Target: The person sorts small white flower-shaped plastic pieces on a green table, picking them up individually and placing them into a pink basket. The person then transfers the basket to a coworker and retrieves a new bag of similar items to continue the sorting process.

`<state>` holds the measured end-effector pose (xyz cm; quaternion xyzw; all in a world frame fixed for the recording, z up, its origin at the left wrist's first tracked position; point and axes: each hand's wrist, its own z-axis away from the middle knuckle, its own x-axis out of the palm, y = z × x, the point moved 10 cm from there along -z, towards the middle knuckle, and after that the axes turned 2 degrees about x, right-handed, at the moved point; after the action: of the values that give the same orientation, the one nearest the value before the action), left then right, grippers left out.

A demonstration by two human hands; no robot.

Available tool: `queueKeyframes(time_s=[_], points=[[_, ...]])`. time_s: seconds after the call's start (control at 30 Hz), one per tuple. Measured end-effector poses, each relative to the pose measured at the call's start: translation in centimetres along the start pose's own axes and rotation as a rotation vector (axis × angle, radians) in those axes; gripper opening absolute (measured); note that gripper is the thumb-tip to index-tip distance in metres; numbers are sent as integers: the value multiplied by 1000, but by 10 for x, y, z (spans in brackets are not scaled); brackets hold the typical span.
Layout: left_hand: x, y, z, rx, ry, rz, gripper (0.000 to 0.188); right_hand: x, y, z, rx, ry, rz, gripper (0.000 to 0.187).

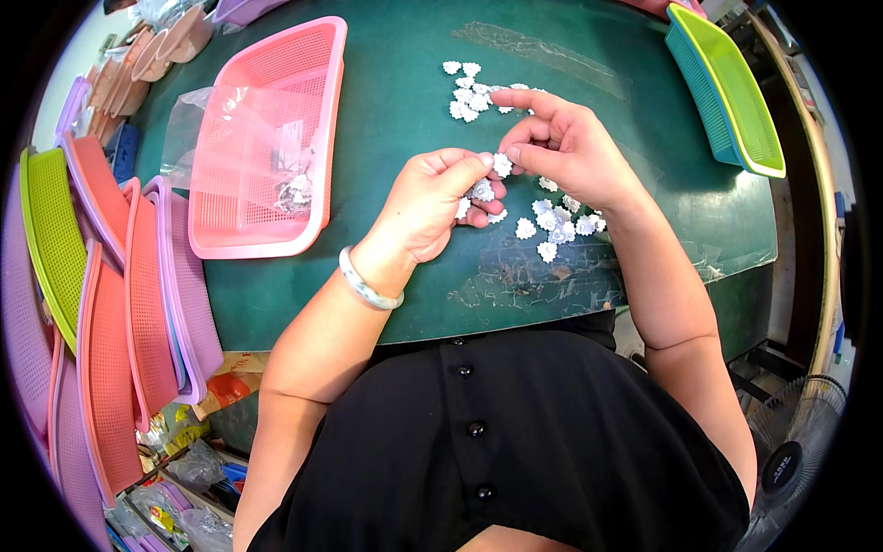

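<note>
My left hand [416,204] is partly closed around several small white flower-shaped pieces, with one showing silvery grey against its fingers. Between its thumb tip and the fingertips of my right hand [578,152] is another white flower piece [501,166]. The right thumb and a curled finger pinch at that piece's edge, while the right index finger stretches away to the left. Beyond the hands lies a loose cluster of the same flower pieces [467,103], partly covered by the right hand. A second cluster of flower pieces [556,226] lies nearer, below the right wrist.
On the green table [405,83] at left stands a pink basket [333,120] with a clear plastic bag [225,138] holding some pieces. A green-and-blue basket [727,101] is at far right. Stacked baskets [110,368] crowd the left; a fan [796,442] stands lower right.
</note>
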<state>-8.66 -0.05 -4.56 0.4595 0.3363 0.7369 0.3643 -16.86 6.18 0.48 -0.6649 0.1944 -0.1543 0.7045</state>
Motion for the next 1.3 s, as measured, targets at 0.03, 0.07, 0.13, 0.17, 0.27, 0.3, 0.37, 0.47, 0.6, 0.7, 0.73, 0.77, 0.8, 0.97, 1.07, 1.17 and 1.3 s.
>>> queueKeyframes(time_s=[0.03,0.07,0.13,0.17,0.27,0.3,0.37,0.47,0.6,0.7,0.73,0.77,0.8,0.97,1.07,1.17,1.3], points=[[0,0,0,1,-2,-2,19,0,0,0,5,5,6,48],[0,0,0,0,-3,-1,18,0,1,0,10,9,12,48],[0,-2,-1,-1,-5,0,18,-1,1,0,17,16,27,48],[0,-2,-1,-1,-5,-1,18,-1,1,0,19,17,36,48],[0,-3,-1,-1,-7,-6,18,-1,2,1,32,25,50,47],[1,-2,-1,-1,-7,-9,18,-2,2,1,38,28,52,47],[1,-2,-1,2,-1,-9,17,-2,2,0,34,37,53,47],[0,-2,-1,4,8,-11,18,-4,1,0,18,66,46,46],[1,-4,-2,-17,-16,-16,25,-5,-1,0,-13,106,11,47],[2,-6,-1,-61,-22,20,32,-5,-1,0,-12,116,6,47],[3,-7,0,-79,-20,36,34,-5,-2,1,-20,123,11,47],[4,-8,0,-88,-24,43,35,-5,-2,1,-29,130,16,47],[4,-8,1,-96,-28,51,35,-6,-3,1,-37,137,21,47],[6,-11,0,-134,-58,117,35,-5,-3,1,-62,139,27,46],[5,-13,-1,-144,-75,141,35,-4,-3,0,-65,131,28,46],[4,-14,-1,-151,-77,140,34,-3,-3,0,-67,121,40,46],[4,-14,0,-163,-74,151,32,-1,-3,0,-59,113,27,47]])
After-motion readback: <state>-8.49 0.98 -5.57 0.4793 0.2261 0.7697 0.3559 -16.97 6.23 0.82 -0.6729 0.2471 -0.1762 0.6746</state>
